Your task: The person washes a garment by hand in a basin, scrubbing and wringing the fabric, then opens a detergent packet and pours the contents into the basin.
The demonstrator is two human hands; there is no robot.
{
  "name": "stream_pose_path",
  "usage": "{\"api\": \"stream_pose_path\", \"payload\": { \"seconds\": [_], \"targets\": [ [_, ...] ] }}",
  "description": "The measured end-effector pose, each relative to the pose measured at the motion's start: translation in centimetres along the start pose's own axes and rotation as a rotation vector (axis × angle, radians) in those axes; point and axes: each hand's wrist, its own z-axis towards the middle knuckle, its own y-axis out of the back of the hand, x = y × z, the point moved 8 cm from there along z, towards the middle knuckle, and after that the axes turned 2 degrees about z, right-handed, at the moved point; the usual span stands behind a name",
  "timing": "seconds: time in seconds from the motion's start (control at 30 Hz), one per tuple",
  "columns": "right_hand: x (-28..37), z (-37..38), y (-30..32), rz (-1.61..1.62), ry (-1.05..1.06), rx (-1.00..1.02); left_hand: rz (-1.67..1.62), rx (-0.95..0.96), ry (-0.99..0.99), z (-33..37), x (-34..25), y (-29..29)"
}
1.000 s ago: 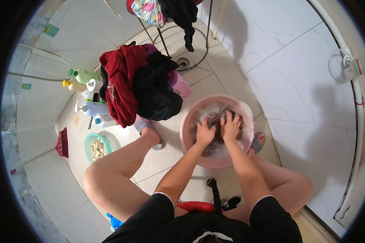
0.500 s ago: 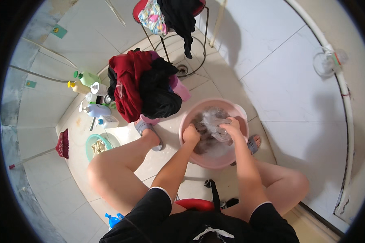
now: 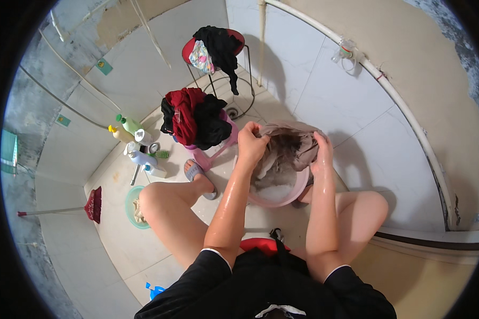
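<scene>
A wet greyish-brown garment is stretched between my two hands above a pink basin. My left hand pinches its left edge, and my right hand grips the right edge, thumb and fingers closed on the cloth. The garment's upper rim is raised while its lower part hangs down into the basin. Cloudy, sudsy water shows in the near half of the basin; the cloth hides the far half. What kind of garment it is, I cannot make out.
Beyond the basin, red and black clothes lie heaped on a pink stool. A red stool farther back bears more clothes. Several bottles stand at the left wall, near a green basin holding pale items. A white pipe runs along the right wall.
Both hands have risen out of the basin, lifting the garment from the suds and spreading it between them. My view has tilted up, showing more of the walls.
</scene>
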Motion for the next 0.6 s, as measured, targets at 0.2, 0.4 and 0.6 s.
{"api": "stream_pose_path", "payload": {
  "seconds": [0.2,0.4,0.6],
  "targets": [
    [-10.2,1.4,8.0,-0.076,-0.091,-0.268,0.238,-0.042,-0.048,-3.2,3.3,-0.9],
    [-21.0,1.4,15.3,-1.146,-0.120,-0.299,0.540,-0.089,0.033,-8.2,18.7,-2.0],
    [-27.3,5.5,10.9,-1.098,0.052,0.210,0.309,0.195,0.303,-10.7,26.8,-6.0]
  ]
}}
